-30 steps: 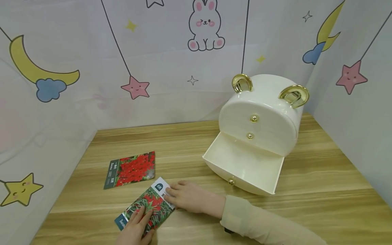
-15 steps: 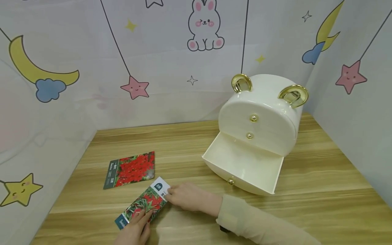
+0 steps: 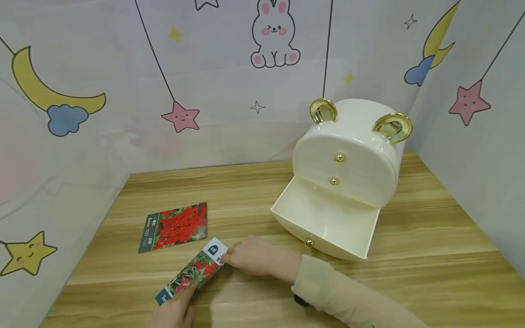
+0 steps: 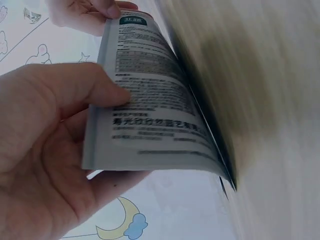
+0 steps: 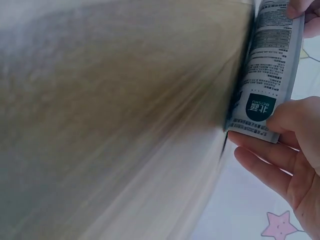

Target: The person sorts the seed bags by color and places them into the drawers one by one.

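A seed packet with red flowers and green leaves on its front lies slanted near the table's front, its near long edge raised and curved up. My left hand pinches its lower end. At the upper, white end my right hand pinches it too. In the left wrist view the packet's printed back shows, with the thumb on the print and the fingers behind. In the right wrist view the thumb and fingers of the right hand hold the end beside a dark green logo.
A second seed packet with red flowers lies flat just behind. To the right stands a white storage box with gold ears, its lower drawer pulled out. A printed cloth encloses the wooden table.
Both hands have gone from resting flat on the packet to pinching its near edge. That edge has come up, so less of the front shows. The other packet and the box stayed put.
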### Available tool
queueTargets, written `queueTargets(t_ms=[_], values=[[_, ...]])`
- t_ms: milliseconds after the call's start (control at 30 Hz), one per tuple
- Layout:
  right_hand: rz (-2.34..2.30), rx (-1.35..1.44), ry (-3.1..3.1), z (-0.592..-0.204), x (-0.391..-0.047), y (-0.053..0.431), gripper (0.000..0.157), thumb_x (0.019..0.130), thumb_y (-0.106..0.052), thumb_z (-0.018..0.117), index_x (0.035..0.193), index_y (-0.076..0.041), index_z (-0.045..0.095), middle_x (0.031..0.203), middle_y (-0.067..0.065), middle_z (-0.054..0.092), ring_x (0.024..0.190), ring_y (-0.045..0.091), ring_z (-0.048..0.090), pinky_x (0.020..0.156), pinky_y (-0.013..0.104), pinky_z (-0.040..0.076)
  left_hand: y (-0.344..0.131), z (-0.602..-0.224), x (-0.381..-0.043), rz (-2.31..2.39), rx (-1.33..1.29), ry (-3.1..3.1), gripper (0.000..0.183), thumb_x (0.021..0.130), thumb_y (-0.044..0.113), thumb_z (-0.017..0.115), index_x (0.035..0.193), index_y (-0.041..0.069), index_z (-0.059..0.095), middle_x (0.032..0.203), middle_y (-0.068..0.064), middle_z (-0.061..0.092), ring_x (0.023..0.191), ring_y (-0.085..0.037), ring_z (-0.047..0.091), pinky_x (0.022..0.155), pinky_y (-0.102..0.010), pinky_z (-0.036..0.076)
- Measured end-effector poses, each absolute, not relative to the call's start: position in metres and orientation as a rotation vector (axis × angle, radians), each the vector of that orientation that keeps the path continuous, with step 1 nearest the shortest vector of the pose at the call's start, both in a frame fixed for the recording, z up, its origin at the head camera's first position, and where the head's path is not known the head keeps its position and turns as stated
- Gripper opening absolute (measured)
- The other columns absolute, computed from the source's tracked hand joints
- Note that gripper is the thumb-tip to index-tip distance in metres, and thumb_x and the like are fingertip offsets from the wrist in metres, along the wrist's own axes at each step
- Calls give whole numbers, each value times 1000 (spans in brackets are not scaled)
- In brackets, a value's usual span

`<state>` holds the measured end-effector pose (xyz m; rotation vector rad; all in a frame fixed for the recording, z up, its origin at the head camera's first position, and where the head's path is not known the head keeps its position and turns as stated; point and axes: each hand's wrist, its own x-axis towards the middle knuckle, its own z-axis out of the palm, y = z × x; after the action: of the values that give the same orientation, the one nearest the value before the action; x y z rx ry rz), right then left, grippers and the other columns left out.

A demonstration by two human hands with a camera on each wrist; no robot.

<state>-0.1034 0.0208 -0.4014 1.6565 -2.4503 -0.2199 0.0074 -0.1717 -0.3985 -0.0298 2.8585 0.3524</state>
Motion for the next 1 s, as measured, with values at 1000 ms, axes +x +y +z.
queueTargets(t_ms=[1000], values=[[-93,1504,-2330,-376,-86,52,30,89,-16,53,119,-22,58,117,-8,64,107,5,61,74,18,55,-161,-377,28,240,219,3449,44,70,-4,57,111,9,64,100,-7,70,64,-13,63,50,-28,51]])
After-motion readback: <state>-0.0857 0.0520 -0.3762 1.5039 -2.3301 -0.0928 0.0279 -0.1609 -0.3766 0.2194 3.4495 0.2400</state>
